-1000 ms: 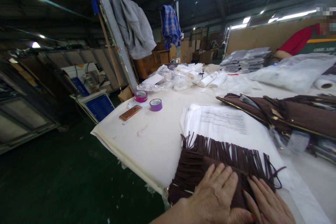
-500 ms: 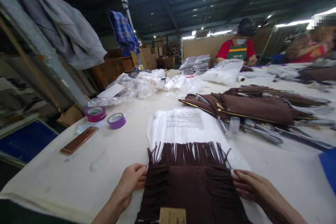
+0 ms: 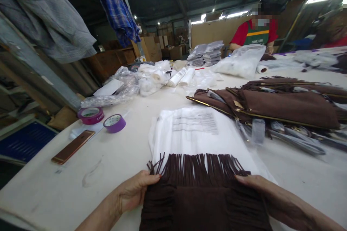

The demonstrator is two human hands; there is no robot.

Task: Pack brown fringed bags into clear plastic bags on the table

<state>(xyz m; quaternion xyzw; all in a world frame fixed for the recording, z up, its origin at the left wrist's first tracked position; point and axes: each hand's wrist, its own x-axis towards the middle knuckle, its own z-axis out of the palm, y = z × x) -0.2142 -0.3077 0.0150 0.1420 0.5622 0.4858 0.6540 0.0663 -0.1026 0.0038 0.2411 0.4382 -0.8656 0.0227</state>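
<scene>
**Left hand (image 3: 135, 189) and right hand (image 3: 257, 184) have moved up to the far corners of the fringed brown piece (image 3: 200, 207)**

A moment ago they were beside its edges; now each pinches a corner, thumb on top. The right hand's fingers are hidden, so I can't tell how they lie underneath. The piece is at the near side of the desk (image 3: 114, 177), its far fringe overlapping printed white sheeting (image 3: 195, 122). Left of the piece sit a phone (image 3: 73, 147), a purple tape roll (image 3: 116, 125) and a magenta tape roll (image 3: 91, 117). Beyond it, to the right, brown bags (image 3: 287, 110) lie heaped.
</scene>
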